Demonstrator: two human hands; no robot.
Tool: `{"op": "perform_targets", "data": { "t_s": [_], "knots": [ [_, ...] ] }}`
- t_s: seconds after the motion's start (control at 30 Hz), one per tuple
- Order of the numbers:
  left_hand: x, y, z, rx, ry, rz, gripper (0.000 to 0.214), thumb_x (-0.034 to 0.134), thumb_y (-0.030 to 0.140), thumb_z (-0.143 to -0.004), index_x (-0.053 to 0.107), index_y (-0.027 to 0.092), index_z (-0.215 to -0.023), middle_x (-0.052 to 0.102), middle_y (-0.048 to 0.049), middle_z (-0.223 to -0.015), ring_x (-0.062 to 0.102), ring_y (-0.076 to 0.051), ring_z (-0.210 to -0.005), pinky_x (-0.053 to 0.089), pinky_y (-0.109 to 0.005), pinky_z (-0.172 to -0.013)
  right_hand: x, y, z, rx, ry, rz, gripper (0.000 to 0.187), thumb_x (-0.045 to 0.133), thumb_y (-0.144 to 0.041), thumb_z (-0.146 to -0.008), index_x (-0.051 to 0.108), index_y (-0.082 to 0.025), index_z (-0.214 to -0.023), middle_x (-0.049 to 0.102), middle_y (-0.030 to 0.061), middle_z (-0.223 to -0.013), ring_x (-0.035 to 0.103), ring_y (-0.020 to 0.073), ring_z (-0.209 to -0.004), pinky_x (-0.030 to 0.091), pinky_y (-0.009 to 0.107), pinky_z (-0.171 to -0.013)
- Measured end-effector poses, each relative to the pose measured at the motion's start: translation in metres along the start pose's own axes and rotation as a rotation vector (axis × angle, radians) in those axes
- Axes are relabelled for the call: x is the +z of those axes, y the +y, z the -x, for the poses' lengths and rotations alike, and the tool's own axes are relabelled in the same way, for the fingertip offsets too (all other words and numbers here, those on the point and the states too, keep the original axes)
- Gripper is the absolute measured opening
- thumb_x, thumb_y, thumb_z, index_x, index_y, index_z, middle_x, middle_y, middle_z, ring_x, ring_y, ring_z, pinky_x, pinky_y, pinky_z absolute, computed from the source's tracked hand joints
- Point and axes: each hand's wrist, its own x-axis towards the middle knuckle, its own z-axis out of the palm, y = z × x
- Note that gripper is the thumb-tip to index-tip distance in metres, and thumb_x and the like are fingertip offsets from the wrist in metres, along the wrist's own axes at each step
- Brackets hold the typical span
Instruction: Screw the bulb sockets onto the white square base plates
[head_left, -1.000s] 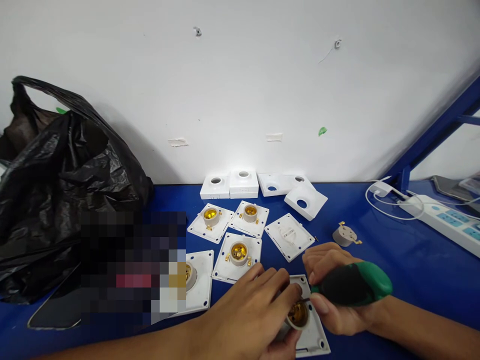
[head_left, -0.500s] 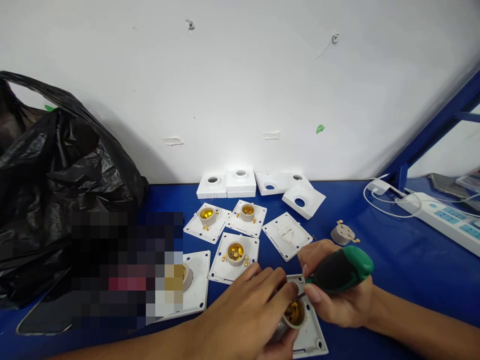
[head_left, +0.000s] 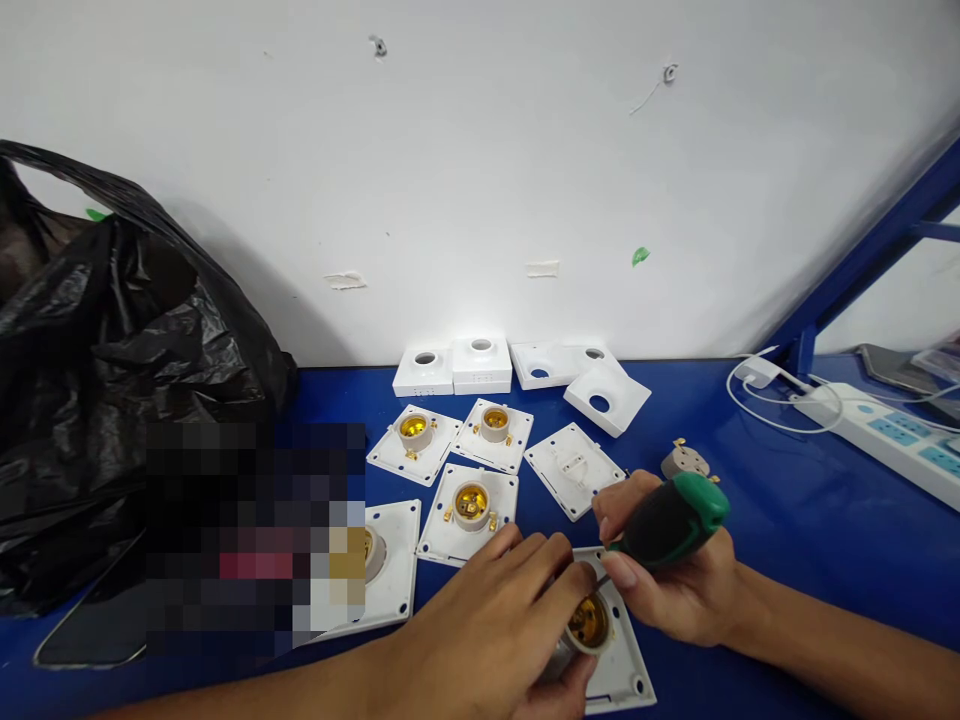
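Observation:
My left hand (head_left: 502,620) is curled around a white square lamp-holder plate (head_left: 622,670) with a brass-lined socket (head_left: 587,622), pinning it to the blue table near the bottom edge. My right hand (head_left: 675,580) grips a screwdriver with a green and black handle (head_left: 671,518); its thin shaft points down-left to the socket's rim. Both hands are closed.
Several more socket plates (head_left: 469,510) and white covers with round holes (head_left: 607,398) lie behind my hands. A loose socket insert (head_left: 684,460) sits to the right. A black plastic bag (head_left: 112,360) fills the left; a power strip (head_left: 885,435) with cables lies far right.
The screwdriver handle has swung up and left, standing steeper over the socket. My left hand has kept its hold on the plate.

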Motion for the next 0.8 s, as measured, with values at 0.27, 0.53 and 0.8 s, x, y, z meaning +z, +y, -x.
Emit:
{"op": "perform_targets", "data": {
  "t_s": [0.27, 0.53, 0.8],
  "knots": [
    [-0.0001, -0.0006, -0.0018, -0.012, -0.004, 0.006, 0.032, 0.07, 0.025, -0.095, 0.057, 0.017, -0.124, 0.069, -0.0081, -0.118, 0.068, -0.027, -0.11, 0.045, -0.046, -0.111, 0.0004, 0.0007, -0.0011, 0.015, -0.008, -0.011, 0.013, 0.065, -0.027, -0.096, 0.054, -0.024, -0.102, 0.06, -0.0007, -0.075, 0.059, 0.0138, -0.059, 0.051, 0.027, -0.053],
    [0.0009, 0.0006, -0.0009, -0.014, 0.005, 0.009, 0.031, 0.068, 0.027, -0.097, 0.057, 0.017, -0.124, 0.069, -0.009, -0.123, 0.068, -0.028, -0.115, 0.046, -0.045, -0.112, -0.0001, 0.0026, -0.0018, 0.043, -0.044, -0.042, 0.012, 0.064, -0.028, -0.098, 0.054, -0.024, -0.103, 0.06, -0.0011, -0.078, 0.057, 0.0118, -0.057, 0.05, 0.024, -0.051],
    [-0.0003, -0.0008, -0.0005, -0.028, -0.002, 0.044, 0.039, 0.068, 0.028, -0.097, 0.055, 0.017, -0.132, 0.069, -0.0104, -0.13, 0.067, -0.029, -0.119, 0.043, -0.045, -0.116, -0.0023, 0.0023, -0.0044, 0.099, -0.079, -0.068, 0.008, 0.063, -0.027, -0.098, 0.055, -0.024, -0.099, 0.06, -0.0007, -0.079, 0.057, 0.0121, -0.059, 0.05, 0.024, -0.052]
  ]
}}
